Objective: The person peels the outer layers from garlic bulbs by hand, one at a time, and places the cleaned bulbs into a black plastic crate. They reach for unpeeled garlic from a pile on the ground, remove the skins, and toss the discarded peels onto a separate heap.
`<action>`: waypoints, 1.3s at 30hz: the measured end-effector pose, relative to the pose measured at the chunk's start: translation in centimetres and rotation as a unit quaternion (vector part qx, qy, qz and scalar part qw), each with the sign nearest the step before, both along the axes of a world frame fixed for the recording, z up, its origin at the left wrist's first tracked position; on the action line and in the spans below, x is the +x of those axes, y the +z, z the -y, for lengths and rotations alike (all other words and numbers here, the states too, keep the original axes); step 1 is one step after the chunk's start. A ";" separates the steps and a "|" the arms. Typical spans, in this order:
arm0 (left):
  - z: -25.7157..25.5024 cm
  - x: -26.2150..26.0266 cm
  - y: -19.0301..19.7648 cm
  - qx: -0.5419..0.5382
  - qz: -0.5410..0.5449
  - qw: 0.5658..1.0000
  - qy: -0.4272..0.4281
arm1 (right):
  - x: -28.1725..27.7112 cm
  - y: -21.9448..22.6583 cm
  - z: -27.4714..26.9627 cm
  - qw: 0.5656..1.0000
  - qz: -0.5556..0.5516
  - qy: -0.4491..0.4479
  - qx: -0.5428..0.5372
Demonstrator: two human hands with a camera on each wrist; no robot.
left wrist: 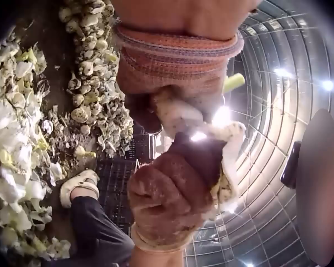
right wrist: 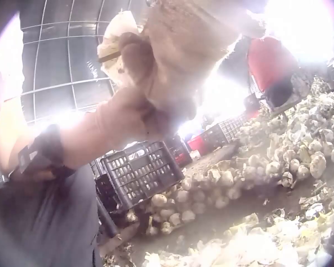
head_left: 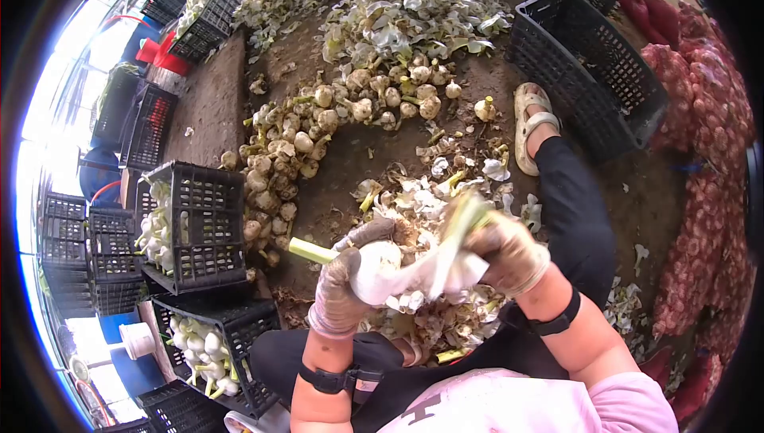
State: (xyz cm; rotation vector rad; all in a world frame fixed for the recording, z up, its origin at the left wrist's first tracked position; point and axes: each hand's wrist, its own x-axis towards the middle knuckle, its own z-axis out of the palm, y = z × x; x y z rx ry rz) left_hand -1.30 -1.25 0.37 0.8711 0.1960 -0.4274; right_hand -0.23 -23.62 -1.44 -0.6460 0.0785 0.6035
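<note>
A white bulb (head_left: 379, 261) with a green stem (head_left: 310, 251) is held over my lap, and my gloved left hand (head_left: 338, 282) grips it from the left. My gloved right hand (head_left: 509, 254) pinches a strip of white and green outer skin (head_left: 446, 262) still attached to the bulb. In the left wrist view the left hand (left wrist: 172, 72) holds the bulb (left wrist: 178, 114) against the right hand (left wrist: 172, 200). In the right wrist view the right hand (right wrist: 178, 44) grips skin (right wrist: 119, 39) above the left hand (right wrist: 128, 111).
A ridge of unpeeled bulbs (head_left: 318, 130) curves across the dirt floor, with a heap of stripped skins (head_left: 414, 11) behind it. Black crates (head_left: 199, 226) holding bulbs stand at my left, another crate (head_left: 589, 59) at upper right. Red mesh sacks (head_left: 708, 154) line the right. My sandalled foot (head_left: 533, 122) is stretched forward.
</note>
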 end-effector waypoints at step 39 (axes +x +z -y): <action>15.2 21.9 -18.7 0.377 0.024 0.923 -0.075 | 2.1 4.2 6.1 0.654 0.406 0.142 -0.623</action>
